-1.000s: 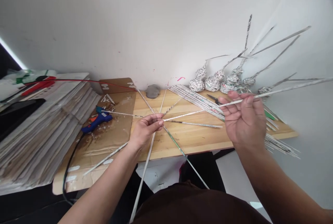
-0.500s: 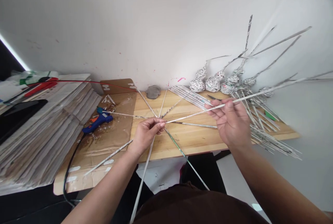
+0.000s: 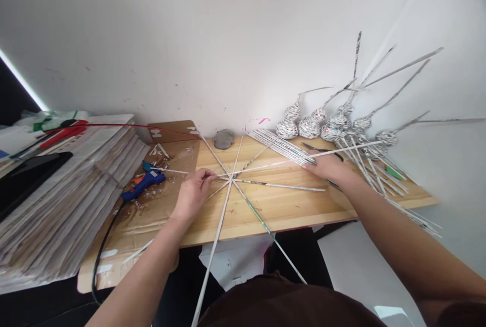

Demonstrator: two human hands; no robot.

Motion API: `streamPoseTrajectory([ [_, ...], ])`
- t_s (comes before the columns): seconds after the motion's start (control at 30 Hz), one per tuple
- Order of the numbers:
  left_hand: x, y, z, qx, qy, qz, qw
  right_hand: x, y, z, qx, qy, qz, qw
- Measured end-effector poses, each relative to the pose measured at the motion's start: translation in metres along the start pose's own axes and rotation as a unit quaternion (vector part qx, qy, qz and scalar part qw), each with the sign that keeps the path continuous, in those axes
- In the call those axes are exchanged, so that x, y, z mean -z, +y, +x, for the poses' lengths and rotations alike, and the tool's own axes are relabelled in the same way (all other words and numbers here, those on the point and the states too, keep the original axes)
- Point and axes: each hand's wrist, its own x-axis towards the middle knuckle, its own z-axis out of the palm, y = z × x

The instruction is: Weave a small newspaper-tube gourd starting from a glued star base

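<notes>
Thin rolled-paper sticks (image 3: 253,207) cross in a star shape on the wooden table. To the left of the crossing, my left hand (image 3: 193,193) pinches one of the star's sticks. A long pale stick (image 3: 281,163) runs from the crossing towards the upper right and passes by my right hand. My right hand (image 3: 324,167) is low over the table at the right end of a flat row of paper sticks (image 3: 281,146). Dark-handled scissors (image 3: 336,153) show partly around it; its fingers are mostly hidden.
Woven paper gourd shapes (image 3: 309,127) stand along the wall, beside loose sticks (image 3: 366,167). A grey lump (image 3: 224,139) sits at the back. On the left are a blue glue gun (image 3: 144,185) on cardboard (image 3: 170,215) and a tall paper stack (image 3: 76,190).
My right hand has let go of the long stick and moved down to the table near the scissors. My left hand has shifted left, uncovering the crossing. The long stick now lies lower.
</notes>
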Motion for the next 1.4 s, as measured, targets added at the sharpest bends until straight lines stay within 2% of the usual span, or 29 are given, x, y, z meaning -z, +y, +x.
streamPoseTrajectory([
  [0.13, -0.002, -0.009, 0.009, -0.064, -0.035, 0.099, 0.993, 0.008, -0.005, 0.005, -0.005, -0.045, -0.064, 0.997],
  [0.23, -0.009, -0.003, 0.012, -0.102, -0.071, 0.151, 0.981, 0.013, -0.010, 0.009, 0.010, -0.069, -0.084, 0.994],
  [0.37, -0.018, 0.009, 0.017, -0.143, -0.079, 0.194, 0.967, 0.015, -0.019, 0.015, 0.012, -0.093, -0.078, 0.993],
  [0.6, -0.033, 0.017, 0.028, -0.124, -0.098, 0.194, 0.968, 0.008, -0.029, 0.022, -0.021, -0.112, -0.068, 0.991],
  [0.73, -0.040, 0.022, 0.031, -0.122, -0.087, 0.147, 0.978, 0.011, -0.032, 0.017, -0.018, -0.078, -0.059, 0.995],
  [0.87, -0.044, 0.027, 0.033, -0.101, -0.083, 0.089, 0.987, 0.029, -0.034, 0.012, -0.017, -0.016, -0.055, 0.998],
  [1.07, -0.035, 0.039, 0.033, -0.019, -0.108, 0.107, 0.988, 0.082, -0.040, 0.014, -0.014, 0.092, -0.037, 0.995],
  [1.17, -0.032, 0.042, 0.033, -0.006, -0.120, 0.121, 0.985, 0.119, -0.040, 0.022, -0.032, 0.157, 0.030, 0.987],
  [1.23, -0.033, 0.040, 0.032, -0.007, -0.115, 0.109, 0.987, 0.145, -0.037, 0.031, -0.055, 0.231, 0.134, 0.962],
  [1.27, -0.034, 0.038, 0.031, -0.008, -0.110, 0.096, 0.989, 0.158, -0.035, 0.037, -0.069, 0.276, 0.211, 0.935],
  [1.33, -0.036, 0.033, 0.031, -0.011, -0.100, 0.062, 0.993, 0.179, -0.030, 0.048, -0.082, 0.360, 0.374, 0.851],
  [1.4, -0.039, 0.028, 0.031, -0.014, -0.090, 0.024, 0.996, 0.189, -0.026, 0.059, -0.069, 0.410, 0.494, 0.763],
])
